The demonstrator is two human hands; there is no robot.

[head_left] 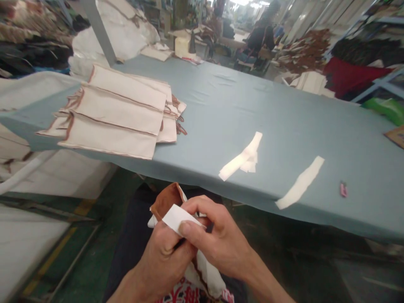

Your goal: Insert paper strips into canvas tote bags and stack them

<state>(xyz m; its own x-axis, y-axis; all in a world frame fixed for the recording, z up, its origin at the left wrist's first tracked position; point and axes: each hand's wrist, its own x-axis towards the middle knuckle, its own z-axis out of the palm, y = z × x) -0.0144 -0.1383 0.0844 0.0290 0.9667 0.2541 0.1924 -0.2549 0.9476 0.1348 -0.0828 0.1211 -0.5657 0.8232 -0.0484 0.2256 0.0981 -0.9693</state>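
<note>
Two-handed hold above the lap, at the near edge of the blue-grey table (pixel 221 101); right hand (pixel 221 235) in a narrow pinch, with thumb pressed on top of white strip (pixel 177 218) and forefinger curved around the far side; left hand (pixel 162 252) curled closed around cream-and-brown fabric piece (pixel 168 198), with brown face exposed beyond the knuckles and cream part hanging below, between the forearms; white strip located directly above fabric piece, with near edge against left hand; cannot tell whether strip and fabric touch, contact area being hidden by fingers.

On table, at left: stack of cream fabric panels (pixel 116 111), laid overlapping, with brown edging and brown loops projecting at right; near front edge, right of stack: overlapping pale strips (pixel 241 159), set at an angle; farther right, apart from these: single pale strip (pixel 301 183), laid diagonally, with lower end close to table edge; beyond, at far right: small pink object (pixel 343 189), too small to identify.

Across the table, in background: seated person (pixel 260 40) in dark clothing; to the right, red cloth (pixel 350 75) beside piled material; below the hands: dark clothing with red lettering (pixel 189 294), partly covered.
</note>
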